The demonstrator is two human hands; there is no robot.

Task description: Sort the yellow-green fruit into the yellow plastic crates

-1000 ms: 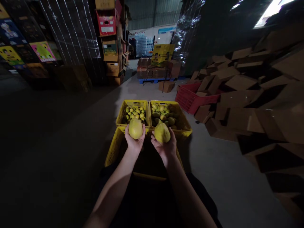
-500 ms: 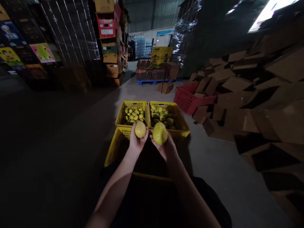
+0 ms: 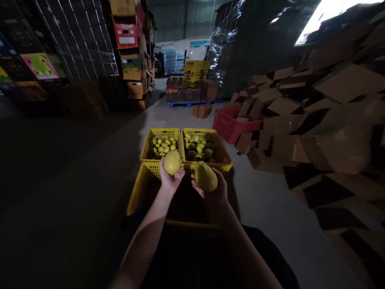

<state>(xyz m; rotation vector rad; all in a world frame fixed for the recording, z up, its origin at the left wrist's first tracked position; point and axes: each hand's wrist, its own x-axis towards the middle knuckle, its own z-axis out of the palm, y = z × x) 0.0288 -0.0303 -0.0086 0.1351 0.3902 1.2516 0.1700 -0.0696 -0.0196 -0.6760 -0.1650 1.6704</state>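
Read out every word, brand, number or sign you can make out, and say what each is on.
No text is readable.
Pink-and-green box: pale lettering, too blurred.
Red box: white label, too small.
Yellow box: dark print, too blurred.
Blue-and-white sign at the back: too small.
Left hand's fruit, right hand's fruit: no text visible.

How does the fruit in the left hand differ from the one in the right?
Shape: the left fruit looks round from this view, while the right fruit looks elongated.
Colour: the left fruit appears paler, brighter yellow; the right fruit a darker, greener yellow, though lighting may contribute.
Pose: the right fruit's long axis slants down rightward; the left fruit shows no clear long axis.
Shared: each rests in one hand, over the near yellow crate.
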